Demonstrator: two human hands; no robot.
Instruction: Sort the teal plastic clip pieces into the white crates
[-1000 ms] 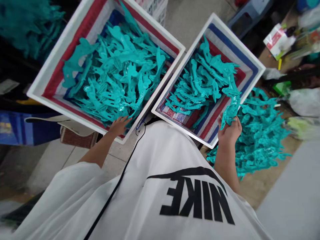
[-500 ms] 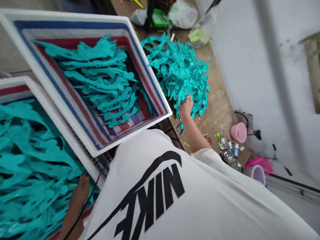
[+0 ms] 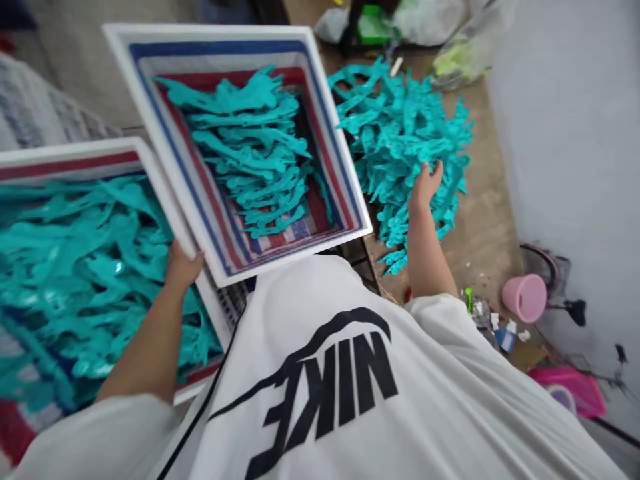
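Observation:
My left hand [image 3: 184,268] is at the inner edge of the left crate [image 3: 75,150], its thumb over the white rim and its fingers closed against the inside. Turquoise flat plastic pieces [image 3: 100,267] of irregular shape fill much of that crate. On the right, my right hand [image 3: 426,185] lies against a heap of the same turquoise pieces [image 3: 400,127], its thumb and fingers apart and nothing held. Between my hands stands a second white crate [image 3: 215,32], tilted in view, with turquoise pieces [image 3: 260,147] stacked in rows.
The heap rests on a brown tabletop [image 3: 493,200] beside a pale wall. Plastic bags [image 3: 425,23] and a green box [image 3: 373,25] sit behind it. A pink cup [image 3: 525,298], small litter and a magenta basket [image 3: 570,390] are at the right.
My left hand has moved up from among the pieces to the crate's rim. My right hand has shifted farther up the heap and its fingers have spread. The view has swung left.

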